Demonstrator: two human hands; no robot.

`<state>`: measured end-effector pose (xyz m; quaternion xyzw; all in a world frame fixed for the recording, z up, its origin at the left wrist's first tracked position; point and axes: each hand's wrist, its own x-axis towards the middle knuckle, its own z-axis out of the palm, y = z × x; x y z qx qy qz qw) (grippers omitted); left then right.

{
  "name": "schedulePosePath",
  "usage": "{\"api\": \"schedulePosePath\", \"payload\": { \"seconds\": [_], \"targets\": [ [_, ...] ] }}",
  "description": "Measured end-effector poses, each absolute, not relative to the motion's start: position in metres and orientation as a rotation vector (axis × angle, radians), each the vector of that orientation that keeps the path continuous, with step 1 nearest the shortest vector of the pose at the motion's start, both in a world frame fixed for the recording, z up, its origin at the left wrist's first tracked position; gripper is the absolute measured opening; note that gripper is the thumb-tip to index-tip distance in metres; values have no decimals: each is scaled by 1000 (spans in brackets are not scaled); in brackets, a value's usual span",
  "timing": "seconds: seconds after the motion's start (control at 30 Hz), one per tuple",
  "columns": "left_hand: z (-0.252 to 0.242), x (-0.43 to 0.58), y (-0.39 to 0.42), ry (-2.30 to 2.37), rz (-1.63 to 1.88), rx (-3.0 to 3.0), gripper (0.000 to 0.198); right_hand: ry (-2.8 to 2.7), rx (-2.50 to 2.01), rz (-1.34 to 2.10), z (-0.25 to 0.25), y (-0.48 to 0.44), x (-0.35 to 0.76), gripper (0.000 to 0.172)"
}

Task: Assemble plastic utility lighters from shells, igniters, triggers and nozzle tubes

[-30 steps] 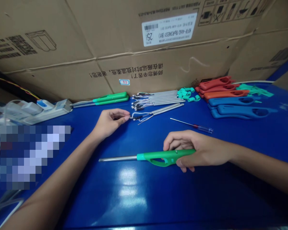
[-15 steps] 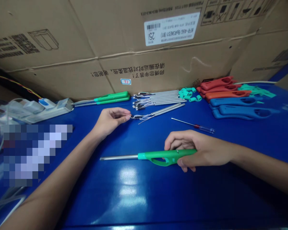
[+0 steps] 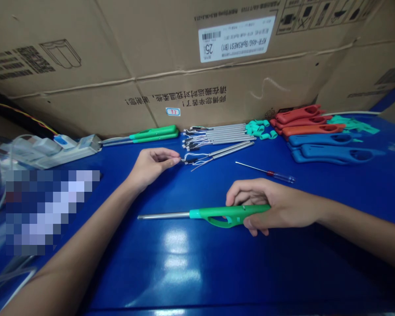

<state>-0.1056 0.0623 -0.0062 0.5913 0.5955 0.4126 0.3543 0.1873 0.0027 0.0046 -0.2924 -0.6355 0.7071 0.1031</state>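
Note:
My right hand [image 3: 276,204] is wrapped around the handle of a green gas lighter [image 3: 213,214], whose metal barrel points left just over the blue table. Farther back, my left hand [image 3: 151,166] pinches the left end of a wired metal tube [image 3: 233,150] between thumb and fingertips. White wires and a dark part show beside those fingertips; the exact gripped end is hidden. Two such tubes lie together there, with a thin rod beneath. Behind them is a row of several similar wired tubes [image 3: 228,134]. A screwdriver [image 3: 270,173] lies above my right hand.
Red and blue lighter handles [image 3: 335,152] are piled at the back right near teal pieces [image 3: 355,125]. Teal collars [image 3: 258,128] sit beside the tubes. Green lighters [image 3: 154,133] lie back left, near a power strip [image 3: 69,151]. A large cardboard box [image 3: 95,101] walls off the back.
The white wires by my left fingertips bow up slightly more than before. Both hands and the green gas lighter keep nearly the same places.

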Motion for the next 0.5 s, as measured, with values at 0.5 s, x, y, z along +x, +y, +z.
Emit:
{"api": "schedulePosePath", "payload": {
  "seconds": [0.5],
  "targets": [
    [-5,-104,63,1519,1067,1544,39,-1878,-891,2087,7,2,187,30]
  ]
}}
